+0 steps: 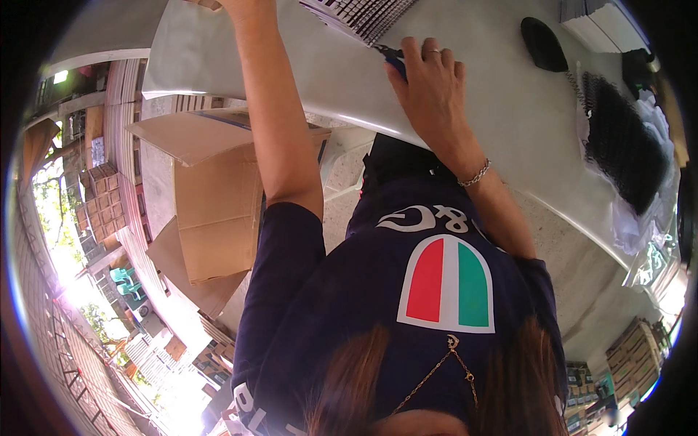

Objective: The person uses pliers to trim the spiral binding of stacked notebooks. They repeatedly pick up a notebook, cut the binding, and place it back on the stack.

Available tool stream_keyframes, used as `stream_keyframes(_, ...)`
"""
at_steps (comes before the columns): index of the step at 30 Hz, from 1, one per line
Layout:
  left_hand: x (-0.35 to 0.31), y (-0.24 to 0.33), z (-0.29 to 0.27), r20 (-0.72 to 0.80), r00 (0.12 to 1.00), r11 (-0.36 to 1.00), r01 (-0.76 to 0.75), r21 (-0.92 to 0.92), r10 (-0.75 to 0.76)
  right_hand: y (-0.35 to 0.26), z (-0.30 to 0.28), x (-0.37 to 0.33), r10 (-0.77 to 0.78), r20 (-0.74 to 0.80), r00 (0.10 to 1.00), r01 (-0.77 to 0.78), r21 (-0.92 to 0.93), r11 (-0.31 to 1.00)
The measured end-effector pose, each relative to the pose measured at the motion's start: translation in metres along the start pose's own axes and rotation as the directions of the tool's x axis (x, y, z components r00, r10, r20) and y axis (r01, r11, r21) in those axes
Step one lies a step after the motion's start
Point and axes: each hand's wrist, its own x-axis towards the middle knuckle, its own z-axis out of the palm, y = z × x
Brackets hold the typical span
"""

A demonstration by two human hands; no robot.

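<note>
My right hand point(434, 87) is on the table, its fingers closed over a dark-handled hand tool point(393, 55). Most of this tool is hidden by the palm, so its exact kind does not show. Its narrow tip is beside the corner of a stack of spiral-bound booklets point(356, 16), which have dark coils along the edge. My left arm reaches forward past the table's near edge. Only a small part of my left hand point(243, 6) is inside the picture at the top; its fingers are mostly cut off.
Black plastic binding coils point(627, 142) lie in clear wrapping on the right of the table point(494, 94). A black oval object point(544, 45) and a white paper stack point(603, 27) are at the far right. An open cardboard box point(218, 203) stands below, left of my body.
</note>
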Motion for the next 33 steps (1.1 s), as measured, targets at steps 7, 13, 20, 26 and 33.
stream_keyframes(7,-0.008,0.011,0.003,0.003,0.999,0.996,0.049,-0.069,-0.049,0.013,0.015,-0.006,-0.032,-0.032,0.999,0.032,-0.008,0.999)
stream_keyframes(13,-0.009,0.009,0.002,0.061,0.998,0.998,-0.014,-0.06,0.018,0.017,0.023,-0.006,-0.073,-0.064,0.995,0.072,-0.011,0.997)
stream_keyframes(20,-0.007,0.008,0.003,-0.001,1.0,0.997,0.023,-0.069,-0.023,0.015,0.023,-0.006,-0.078,-0.068,0.995,0.079,0.01,0.997)
stream_keyframes(26,-0.009,0.014,0.006,0.017,0.993,0.97,0.114,-0.215,-0.113,0.01,0.02,-0.002,-0.061,-0.006,0.998,0.061,0.02,0.998)
stream_keyframes(33,-0.007,-0.004,0.0,0.043,0.998,0.965,0.048,-0.259,-0.038,0.019,-0.008,0.049,0.026,0.512,0.859,-0.145,0.195,0.97)
